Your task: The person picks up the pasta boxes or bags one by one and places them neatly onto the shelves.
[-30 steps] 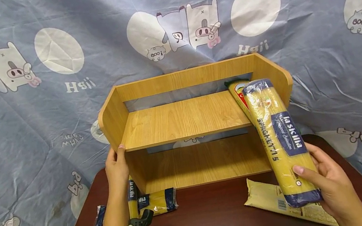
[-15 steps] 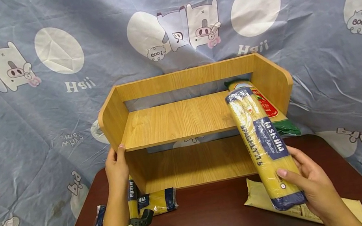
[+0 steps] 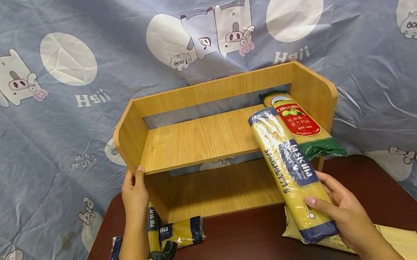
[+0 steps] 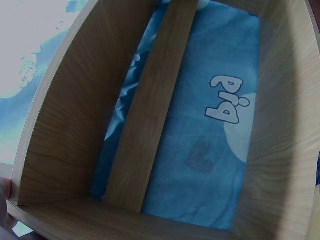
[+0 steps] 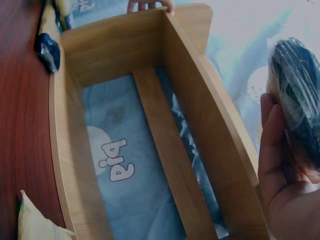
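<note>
Our right hand [image 3: 340, 213] curled round the lower end of the spaghetti pack [image 3: 289, 171], thumb across its front and fingers behind. The pack sloped up toward 11 o'clock, its top end over the front right part of the upper shelf [image 3: 201, 138]. Just at 2 o'clock of that end lay the green pack [image 3: 300, 126], already on the shelf against the right wall, its foot hanging over the front edge.

Our left hand [image 3: 135, 195] gripped the front edge of the rack [image 3: 128, 134] at its left wall, thumb on the shelf edge; the wrist view showed only a fingertip, so how the other fingers lay we could not tell.

To do this well, we judged the pack wanted to go in flat and parallel to the green one, slid from the foot so the brittle strands took no bending. The left hand's brace seemed worth keeping while the right pushed, since the rack could skate on the bench [image 3: 245, 252].

At 6 o'clock of the right hand a pale pack [image 3: 392, 239] lay on the bench; two more packs [image 3: 180, 232] lay by the left wrist.
</note>
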A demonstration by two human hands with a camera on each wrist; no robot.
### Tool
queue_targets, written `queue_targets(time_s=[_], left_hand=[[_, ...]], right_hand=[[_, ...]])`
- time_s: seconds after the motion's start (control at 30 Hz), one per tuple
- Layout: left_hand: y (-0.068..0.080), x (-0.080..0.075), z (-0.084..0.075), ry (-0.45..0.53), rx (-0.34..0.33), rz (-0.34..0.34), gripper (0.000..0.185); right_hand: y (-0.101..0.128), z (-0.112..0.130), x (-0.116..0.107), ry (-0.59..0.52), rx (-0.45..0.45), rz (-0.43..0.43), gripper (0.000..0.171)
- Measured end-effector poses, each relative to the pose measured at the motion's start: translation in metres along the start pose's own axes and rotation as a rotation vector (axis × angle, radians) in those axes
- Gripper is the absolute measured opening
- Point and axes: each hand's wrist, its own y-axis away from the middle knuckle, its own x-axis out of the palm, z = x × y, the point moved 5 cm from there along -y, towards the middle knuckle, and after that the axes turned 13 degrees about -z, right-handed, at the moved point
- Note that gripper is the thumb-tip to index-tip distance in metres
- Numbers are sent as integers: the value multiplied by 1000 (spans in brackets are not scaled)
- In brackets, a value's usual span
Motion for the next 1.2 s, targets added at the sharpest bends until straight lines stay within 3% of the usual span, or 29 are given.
queue_targets(time_s=[0.5, 1.2], left_hand=[[-1, -1, 2, 5, 7, -16, 51], [-1, 1, 1, 19, 8, 7, 52]], right_hand=[[-8, -13, 14, -18, 53, -16, 48], [-19, -16, 13, -46, 29, -44, 46]])
